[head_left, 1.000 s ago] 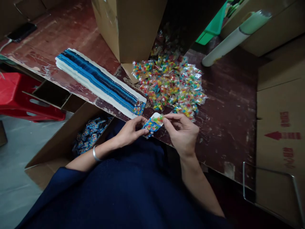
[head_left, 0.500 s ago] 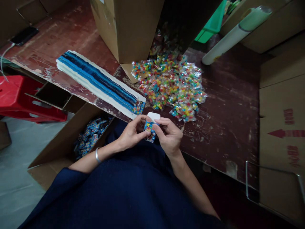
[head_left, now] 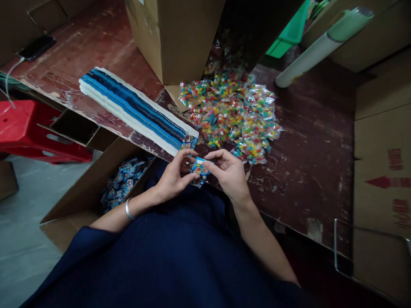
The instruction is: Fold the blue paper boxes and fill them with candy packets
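Observation:
Between my two hands is a small blue printed candy box [head_left: 201,168], held just off the table's front edge. My left hand [head_left: 175,177] grips its left side with thumb and fingers. My right hand [head_left: 229,173] pinches the upper right, thumb at the top end, where a little white still shows. Just beyond my hands ends a long row of flat blue-and-white box blanks [head_left: 138,111]. To its right lies a heap of clear bags of colourful candies [head_left: 234,115]. Lower left, a carton [head_left: 70,199] holds many small blue boxes [head_left: 125,179].
A big cardboard box [head_left: 189,38] stands behind the bags on the dark red table [head_left: 308,167]. At right are a white roll [head_left: 308,57], a green bin [head_left: 287,38] and a carton with a red arrow [head_left: 382,171]. A red stool [head_left: 25,128] and a phone [head_left: 37,47] are at left.
The white top flap that stood up from the candy box is now folded down, with my right thumb at that end. My left fingers have spread a little. The view has shifted slightly.

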`<state>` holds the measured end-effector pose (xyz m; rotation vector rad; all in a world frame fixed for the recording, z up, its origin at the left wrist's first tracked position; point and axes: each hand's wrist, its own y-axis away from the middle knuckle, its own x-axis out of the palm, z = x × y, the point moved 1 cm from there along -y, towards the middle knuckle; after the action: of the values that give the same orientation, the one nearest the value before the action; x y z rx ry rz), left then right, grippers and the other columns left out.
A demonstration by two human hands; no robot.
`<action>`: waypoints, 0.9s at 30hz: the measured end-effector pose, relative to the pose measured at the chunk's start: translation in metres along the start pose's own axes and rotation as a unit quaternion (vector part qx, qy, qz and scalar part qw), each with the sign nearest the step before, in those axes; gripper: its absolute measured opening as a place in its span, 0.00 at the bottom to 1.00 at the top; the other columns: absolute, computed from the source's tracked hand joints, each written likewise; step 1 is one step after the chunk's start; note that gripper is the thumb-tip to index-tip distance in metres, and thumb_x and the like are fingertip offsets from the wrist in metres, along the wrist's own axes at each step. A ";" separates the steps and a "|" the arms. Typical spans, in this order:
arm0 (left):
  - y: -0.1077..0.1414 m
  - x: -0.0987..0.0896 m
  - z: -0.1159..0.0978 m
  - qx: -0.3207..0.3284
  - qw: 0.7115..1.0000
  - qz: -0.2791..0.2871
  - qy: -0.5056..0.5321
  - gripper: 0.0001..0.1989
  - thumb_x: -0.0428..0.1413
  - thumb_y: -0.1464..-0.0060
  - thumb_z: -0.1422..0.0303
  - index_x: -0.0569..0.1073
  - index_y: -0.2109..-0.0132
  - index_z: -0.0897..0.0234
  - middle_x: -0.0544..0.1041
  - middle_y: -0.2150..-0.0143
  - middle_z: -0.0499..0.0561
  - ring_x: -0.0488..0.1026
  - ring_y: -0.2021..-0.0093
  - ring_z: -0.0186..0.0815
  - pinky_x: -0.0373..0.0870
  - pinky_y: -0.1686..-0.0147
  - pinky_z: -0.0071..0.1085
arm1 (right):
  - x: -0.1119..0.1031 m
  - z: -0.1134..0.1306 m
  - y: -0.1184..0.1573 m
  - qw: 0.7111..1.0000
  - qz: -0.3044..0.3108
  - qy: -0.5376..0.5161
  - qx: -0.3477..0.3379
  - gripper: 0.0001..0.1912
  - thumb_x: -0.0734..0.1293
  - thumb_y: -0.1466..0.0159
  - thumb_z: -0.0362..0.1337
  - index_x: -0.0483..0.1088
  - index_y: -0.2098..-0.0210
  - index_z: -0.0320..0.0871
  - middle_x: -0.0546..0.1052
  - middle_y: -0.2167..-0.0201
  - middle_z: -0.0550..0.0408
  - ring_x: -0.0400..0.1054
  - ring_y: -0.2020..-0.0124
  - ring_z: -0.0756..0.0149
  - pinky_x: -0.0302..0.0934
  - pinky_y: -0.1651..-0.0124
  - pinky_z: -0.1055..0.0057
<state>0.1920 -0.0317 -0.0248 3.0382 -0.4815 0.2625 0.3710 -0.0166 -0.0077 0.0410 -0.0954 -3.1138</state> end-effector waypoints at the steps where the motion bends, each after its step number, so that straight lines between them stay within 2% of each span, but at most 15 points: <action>1: 0.000 -0.002 0.000 0.007 1.000 0.007 -0.019 0.26 0.67 0.43 0.68 0.66 0.42 0.58 0.73 0.54 0.50 0.76 0.61 0.31 0.78 0.60 0.27 | -0.002 0.000 -0.002 1.000 0.006 0.001 0.013 0.15 0.81 0.45 0.45 0.77 0.66 0.45 0.79 0.68 0.56 0.73 0.67 0.66 0.69 0.65 0.70; 5: 0.001 -0.007 -0.003 0.008 0.998 0.042 -0.055 0.28 0.65 0.42 0.70 0.66 0.37 0.57 0.74 0.51 0.53 0.77 0.60 0.34 0.79 0.58 0.32 | -0.005 0.000 -0.010 1.000 0.015 0.005 0.017 0.14 0.79 0.43 0.46 0.75 0.72 0.44 0.78 0.72 0.57 0.70 0.71 0.68 0.67 0.67 0.70; 8: 0.001 -0.010 -0.008 -0.008 0.998 0.045 -0.042 0.29 0.65 0.42 0.68 0.67 0.36 0.58 0.74 0.49 0.54 0.77 0.59 0.34 0.79 0.58 0.32 | -0.002 0.003 -0.010 0.999 0.019 0.038 -0.026 0.15 0.77 0.40 0.46 0.74 0.73 0.44 0.79 0.70 0.57 0.72 0.69 0.67 0.68 0.64 0.69; 11: 0.002 -0.013 -0.011 -0.011 0.999 0.041 -0.003 0.25 0.67 0.42 0.65 0.72 0.40 0.60 0.77 0.50 0.54 0.77 0.55 0.36 0.79 0.57 0.30 | 0.003 0.006 -0.005 0.992 0.024 0.081 -0.089 0.16 0.72 0.34 0.47 0.73 0.73 0.44 0.79 0.68 0.55 0.73 0.66 0.65 0.69 0.61 0.67; 15: 0.003 -0.023 -0.016 -0.040 0.998 0.046 0.008 0.21 0.67 0.43 0.61 0.74 0.46 0.62 0.79 0.54 0.54 0.77 0.61 0.35 0.78 0.62 0.29 | 0.008 0.004 0.002 0.984 0.061 0.112 -0.124 0.16 0.70 0.30 0.49 0.76 0.69 0.45 0.80 0.61 0.51 0.76 0.61 0.62 0.72 0.60 0.66; 17: 0.003 -0.040 -0.024 -0.062 0.995 0.074 -0.030 0.20 0.65 0.41 0.62 0.74 0.45 0.63 0.79 0.53 0.55 0.78 0.63 0.34 0.77 0.63 0.29 | 0.009 -0.001 0.001 0.978 0.089 0.132 -0.134 0.14 0.69 0.30 0.50 0.78 0.62 0.46 0.81 0.56 0.49 0.78 0.56 0.59 0.74 0.57 0.64; 19: 0.003 -0.068 -0.035 -0.079 0.982 0.117 -0.128 0.18 0.62 0.40 0.64 0.74 0.44 0.62 0.80 0.51 0.54 0.78 0.63 0.34 0.77 0.64 0.29 | 0.012 -0.010 -0.004 0.963 0.087 0.195 -0.167 0.16 0.72 0.32 0.50 0.77 0.53 0.47 0.80 0.50 0.47 0.76 0.47 0.54 0.75 0.49 0.57; 21: 0.004 -0.103 -0.045 -0.075 0.949 0.128 -0.279 0.16 0.63 0.42 0.68 0.77 0.46 0.61 0.81 0.52 0.54 0.79 0.59 0.37 0.75 0.59 0.30 | 0.016 -0.020 -0.010 0.932 0.063 0.283 -0.219 0.23 0.76 0.37 0.49 0.74 0.46 0.48 0.79 0.45 0.45 0.72 0.40 0.49 0.71 0.39 0.49; 23: 0.005 -0.135 -0.051 -0.071 0.911 0.106 -0.393 0.17 0.63 0.45 0.70 0.80 0.48 0.60 0.83 0.54 0.53 0.79 0.58 0.39 0.74 0.57 0.31 | 0.021 -0.032 -0.017 0.899 0.059 0.353 -0.253 0.26 0.79 0.40 0.45 0.73 0.45 0.46 0.79 0.42 0.44 0.70 0.37 0.45 0.67 0.35 0.44; 25: 0.006 -0.154 -0.055 -0.059 0.892 0.073 -0.443 0.22 0.66 0.49 0.72 0.80 0.46 0.59 0.83 0.50 0.54 0.79 0.55 0.41 0.73 0.53 0.32 | 0.025 -0.043 -0.022 0.879 0.068 0.395 -0.258 0.24 0.79 0.39 0.39 0.73 0.46 0.45 0.80 0.45 0.43 0.73 0.41 0.45 0.70 0.38 0.46; 27: 0.007 -0.156 -0.056 -0.060 0.899 0.060 -0.429 0.22 0.67 0.49 0.69 0.80 0.45 0.59 0.83 0.49 0.54 0.79 0.53 0.42 0.73 0.52 0.34 | 0.027 -0.049 -0.025 0.867 0.068 0.423 -0.253 0.20 0.77 0.38 0.35 0.73 0.47 0.44 0.82 0.48 0.43 0.76 0.46 0.47 0.73 0.44 0.49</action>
<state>0.0345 0.0138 0.0034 2.8371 -0.6746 -1.1033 0.3444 0.0044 -0.0589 1.2719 0.6835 -2.5719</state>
